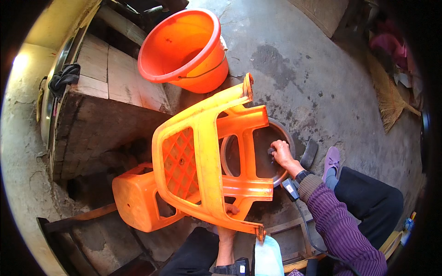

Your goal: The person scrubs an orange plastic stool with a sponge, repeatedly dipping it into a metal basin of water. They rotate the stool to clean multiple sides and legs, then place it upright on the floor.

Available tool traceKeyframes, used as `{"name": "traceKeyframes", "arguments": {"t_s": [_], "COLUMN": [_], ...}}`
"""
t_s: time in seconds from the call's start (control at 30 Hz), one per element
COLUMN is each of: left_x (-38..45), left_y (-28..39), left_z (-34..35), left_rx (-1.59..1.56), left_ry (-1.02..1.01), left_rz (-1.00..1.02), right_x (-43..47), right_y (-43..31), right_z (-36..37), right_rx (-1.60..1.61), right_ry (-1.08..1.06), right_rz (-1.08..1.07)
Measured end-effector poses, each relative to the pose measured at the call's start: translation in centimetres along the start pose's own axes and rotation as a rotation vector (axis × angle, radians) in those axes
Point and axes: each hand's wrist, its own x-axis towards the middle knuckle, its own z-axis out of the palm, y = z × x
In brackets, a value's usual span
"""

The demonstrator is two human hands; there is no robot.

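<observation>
An orange-yellow plastic stool or small chair (207, 155), worn and stained, is tipped on its side before me. Its leg ends point right, partly over a round metal basin (292, 138). My left hand (232, 208) grips it low on the near side, between its legs; part of that hand is hidden by the plastic. In my right hand (283, 153) is a small dark scrubbing pad (271, 151), held over the basin's right side. Dark liquid seems to fill the basin. A second orange plastic stool (131, 203) lies on its side at the left, partly covered by the first.
An orange bucket (207, 74) with a wire handle stands beyond, beside a tiled ledge (121, 74). A dark block-like object (309, 153) rests right of the basin. A straw broom (388, 96) lies far right. A cable (304, 220) runs along my right sleeve.
</observation>
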Motion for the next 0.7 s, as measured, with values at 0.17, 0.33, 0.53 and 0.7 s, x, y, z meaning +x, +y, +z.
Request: {"name": "traceKeyframes", "arguments": {"t_s": [0.17, 0.33, 0.53, 0.7], "left_x": [-0.1, -0.1, -0.2, -0.2], "left_y": [0.0, -0.3, -0.3, -0.5], "left_z": [-0.1, 0.0, 0.0, -0.3], "left_rx": [0.053, 0.114, 0.023, 0.12], "left_ry": [-0.025, -0.028, 0.044, 0.018], "left_rz": [-0.001, 0.025, 0.032, 0.066], "right_x": [3.3, 5.5, 3.4, 2.0], "right_y": [-3.1, -5.0, -4.0, -6.9], "right_z": [-3.0, -3.9, -4.1, -3.9], "right_rx": [0.161, -0.102, 0.053, 0.135], "right_ry": [0.407, 0.319, 0.427, 0.537], "right_rz": [-0.319, -0.494, -0.354, -0.386]}}
